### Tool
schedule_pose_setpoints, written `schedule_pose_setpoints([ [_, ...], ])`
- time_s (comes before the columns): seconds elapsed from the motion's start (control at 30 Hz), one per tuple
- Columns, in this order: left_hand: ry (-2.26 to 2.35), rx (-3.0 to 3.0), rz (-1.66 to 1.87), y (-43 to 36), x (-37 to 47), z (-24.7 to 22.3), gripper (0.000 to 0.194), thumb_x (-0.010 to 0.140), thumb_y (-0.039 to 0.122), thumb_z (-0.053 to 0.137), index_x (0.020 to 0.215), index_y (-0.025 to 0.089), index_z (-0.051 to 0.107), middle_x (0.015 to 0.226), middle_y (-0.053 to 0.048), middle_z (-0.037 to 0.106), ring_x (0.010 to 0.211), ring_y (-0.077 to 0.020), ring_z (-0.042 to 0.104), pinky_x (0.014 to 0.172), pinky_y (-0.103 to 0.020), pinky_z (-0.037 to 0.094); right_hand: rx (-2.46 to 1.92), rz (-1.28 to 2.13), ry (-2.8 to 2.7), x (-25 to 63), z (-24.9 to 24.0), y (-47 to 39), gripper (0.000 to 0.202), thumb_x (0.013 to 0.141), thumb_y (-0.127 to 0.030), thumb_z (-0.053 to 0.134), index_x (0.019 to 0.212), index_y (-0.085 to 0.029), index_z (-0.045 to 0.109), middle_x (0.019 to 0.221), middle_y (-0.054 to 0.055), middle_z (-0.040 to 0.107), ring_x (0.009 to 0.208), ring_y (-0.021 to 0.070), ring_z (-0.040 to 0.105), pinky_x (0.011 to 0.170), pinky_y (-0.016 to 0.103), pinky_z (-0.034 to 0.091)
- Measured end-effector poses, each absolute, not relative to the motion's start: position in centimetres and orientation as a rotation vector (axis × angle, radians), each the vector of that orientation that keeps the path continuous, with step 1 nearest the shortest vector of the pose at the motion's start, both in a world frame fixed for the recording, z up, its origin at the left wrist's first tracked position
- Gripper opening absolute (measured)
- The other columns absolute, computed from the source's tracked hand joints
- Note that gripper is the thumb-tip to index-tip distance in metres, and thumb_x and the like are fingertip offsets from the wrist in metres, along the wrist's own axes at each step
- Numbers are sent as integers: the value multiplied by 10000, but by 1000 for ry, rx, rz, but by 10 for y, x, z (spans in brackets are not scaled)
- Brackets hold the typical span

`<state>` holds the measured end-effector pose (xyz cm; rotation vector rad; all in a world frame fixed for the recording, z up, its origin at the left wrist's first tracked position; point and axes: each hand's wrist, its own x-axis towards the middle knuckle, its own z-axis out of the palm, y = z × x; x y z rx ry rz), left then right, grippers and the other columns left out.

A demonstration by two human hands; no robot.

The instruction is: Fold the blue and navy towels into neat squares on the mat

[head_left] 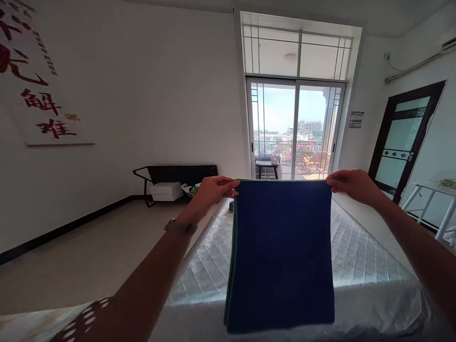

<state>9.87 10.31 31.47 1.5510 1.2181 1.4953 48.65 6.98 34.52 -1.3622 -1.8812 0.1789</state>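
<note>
A folded dark blue cloth [283, 256] with a thin green edge hangs upright in front of me. Its layers show along the left side. My left hand [219, 187] pinches the top left corner between thumb and fingers. At the top right corner, my right hand [349, 184] grips the cloth the same way, so the top edge is stretched nearly straight. Behind and below the cloth lies a quilted mattress [203, 270] in shiny clear plastic, partly hidden by it. A small dark object [231, 205] rests at the mattress's far edge.
A black bench [181, 173] with a white box [166, 191] stands by the left wall. Glass sliding doors [295, 128] are ahead, with a dark stool [266, 165] seen there. On the right are a dark-framed door [404, 142] and a white-legged table [434, 190].
</note>
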Motion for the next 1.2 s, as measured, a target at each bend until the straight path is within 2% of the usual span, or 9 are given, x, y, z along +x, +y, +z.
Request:
schedule_pose_setpoints([
  [0.13, 1038, 1615, 1590, 155, 102, 336, 304, 719, 376, 789, 799, 152, 600, 700, 19, 717, 761, -161, 743, 835, -310, 587, -1392, 59, -1804, 471, 361, 129, 190, 856, -385, 707, 865, -198, 741, 695, -22, 754, 706, 186, 749, 807, 344, 586],
  [0.3, 967, 1692, 1708, 185, 96, 347, 284, 783, 403, 676, 858, 140, 598, 800, 27, 740, 833, -129, 731, 895, -277, 527, -1294, -44, -1744, 460, 365, 168, 229, 843, -417, 698, 867, -191, 726, 713, 1, 756, 739, 199, 747, 789, 345, 576],
  [0.43, 1128, 1643, 1693, 181, 75, 282, 375, 687, 485, 749, 864, 179, 626, 802, -8, 762, 811, -184, 750, 842, -308, 553, -1288, 89, -1775, 458, 312, 161, 243, 817, -461, 704, 850, -220, 707, 761, 7, 754, 774, 205, 739, 733, 330, 570],
  [0.53, 1372, 1688, 1473, 159, 61, 196, 415, 670, 574, 722, 873, 214, 679, 787, -27, 777, 824, -248, 748, 810, -350, 562, -1229, 297, -1861, 456, 234, 140, 282, 818, -516, 673, 826, -235, 692, 806, 11, 745, 743, 187, 718, 707, 324, 569],
  [0.6, 1458, 1774, 1275, 139, 55, 139, 354, 705, 575, 688, 823, 242, 706, 832, -28, 790, 858, -261, 740, 827, -353, 560, -1181, 440, -1924, 454, 174, 124, 286, 829, -520, 649, 803, -237, 679, 838, 22, 740, 749, 182, 705, 709, 319, 567],
  [0.77, 1525, 1981, 899, 97, 52, 56, 233, 826, 434, 583, 893, 294, 756, 988, -11, 795, 991, -259, 725, 926, -345, 530, -1295, 624, -1960, 448, 67, 94, 127, 848, -325, 593, 779, -233, 647, 838, 28, 723, 761, 184, 696, 734, 317, 551],
  [0.87, 1574, 2126, 774, 86, 50, 47, 235, 870, 366, 531, 911, 298, 752, 1045, -14, 784, 1049, -251, 707, 976, -353, 512, -1382, 592, -2016, 449, 47, 85, 99, 835, -221, 549, 790, -234, 636, 865, 25, 720, 802, 185, 692, 767, 318, 534],
  [1.03, 1606, 2310, 514, 75, 50, 43, 273, 933, 255, 462, 984, 288, 728, 1200, -6, 742, 1136, -206, 673, 1026, -337, 493, -1454, 546, -2181, 457, 50, 72, 132, 861, -202, 529, 866, -241, 656, 957, 38, 723, 906, 195, 683, 817, 320, 516],
  [1.2, 1636, 2400, 519, 65, 48, 25, 272, 951, 230, 473, 972, 299, 735, 1237, 11, 731, 1143, -193, 677, 1030, -339, 512, -1497, 530, -2232, 460, 56, 58, 186, 881, -181, 495, 893, -239, 671, 994, 55, 717, 957, 210, 681, 855, 328, 514],
])
